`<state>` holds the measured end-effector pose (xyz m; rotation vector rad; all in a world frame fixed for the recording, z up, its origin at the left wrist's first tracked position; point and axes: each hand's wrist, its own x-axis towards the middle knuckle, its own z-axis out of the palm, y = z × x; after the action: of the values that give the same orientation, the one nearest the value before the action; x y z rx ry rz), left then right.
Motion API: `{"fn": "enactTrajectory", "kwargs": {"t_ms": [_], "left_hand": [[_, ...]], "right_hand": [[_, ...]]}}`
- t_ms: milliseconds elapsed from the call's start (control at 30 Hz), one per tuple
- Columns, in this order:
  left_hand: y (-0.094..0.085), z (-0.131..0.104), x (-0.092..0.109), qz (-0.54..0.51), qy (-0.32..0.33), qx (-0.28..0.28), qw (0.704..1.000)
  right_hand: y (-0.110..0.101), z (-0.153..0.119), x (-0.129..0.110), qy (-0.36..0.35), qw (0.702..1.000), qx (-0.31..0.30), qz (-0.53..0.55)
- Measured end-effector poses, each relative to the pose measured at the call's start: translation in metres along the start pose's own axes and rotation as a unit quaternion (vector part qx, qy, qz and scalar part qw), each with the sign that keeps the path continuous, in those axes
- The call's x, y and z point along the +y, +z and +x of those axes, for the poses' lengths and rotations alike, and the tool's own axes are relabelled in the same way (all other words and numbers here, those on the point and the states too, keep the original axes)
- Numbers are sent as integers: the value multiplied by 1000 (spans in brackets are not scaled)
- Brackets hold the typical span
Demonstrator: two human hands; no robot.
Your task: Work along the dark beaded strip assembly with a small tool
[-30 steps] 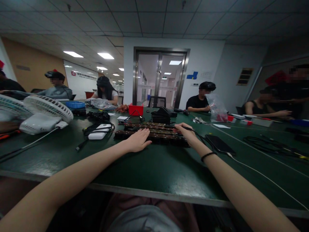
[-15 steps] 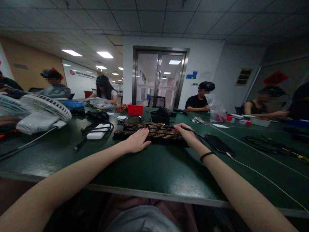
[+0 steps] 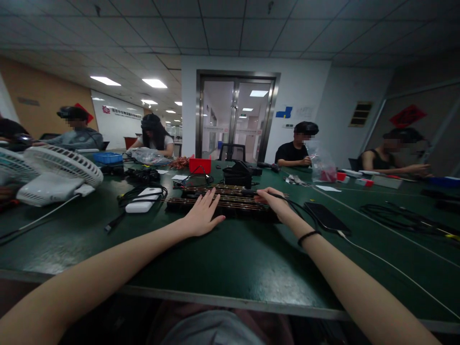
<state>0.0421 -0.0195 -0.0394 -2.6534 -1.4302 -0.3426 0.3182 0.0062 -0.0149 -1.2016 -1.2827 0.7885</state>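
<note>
Several thin rods [image 3: 237, 203] lie rowed on the desk [image 3: 251, 261], twelve o'clock! Left hand [image 3: 201, 216] flat at their eight, fingers spread, grip empty; right hand [image 3: 275, 204] at three, grip pinched round a corded tool [image 3: 247, 192]. Work seems underway; what's left, unclear.

Green table [image 3: 244, 268], white fan [image 3: 53, 187], blue tray [image 3: 108, 158], red bin [image 3: 200, 166], dark phone [image 3: 327, 217], black fixture [image 3: 242, 211] with thin strands [image 3: 235, 197]

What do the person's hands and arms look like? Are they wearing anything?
The left hand and right hand wear no gloves. A thin black band circles the right wrist; none shows on the left. No sleeves show.
</note>
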Motion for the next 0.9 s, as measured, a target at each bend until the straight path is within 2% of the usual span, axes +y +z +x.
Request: {"fn": "enactTrajectory", "kwargs": {"t_ms": [233, 467, 667, 900], "left_hand": [[-2, 1, 0, 7, 4, -6, 1000], [-4, 0, 2, -2, -8, -25, 1000], [-2, 1, 0, -6, 3, -12, 1000], [-5, 0, 2, -5, -5, -27, 1000]], "right_hand": [[0, -2, -1, -26, 999, -2, -19], [0, -5, -4, -26, 999, 1, -26], [0, -5, -4, -26, 999, 2, -22], [0, -3, -5, -20, 1000, -3, -18]]}}
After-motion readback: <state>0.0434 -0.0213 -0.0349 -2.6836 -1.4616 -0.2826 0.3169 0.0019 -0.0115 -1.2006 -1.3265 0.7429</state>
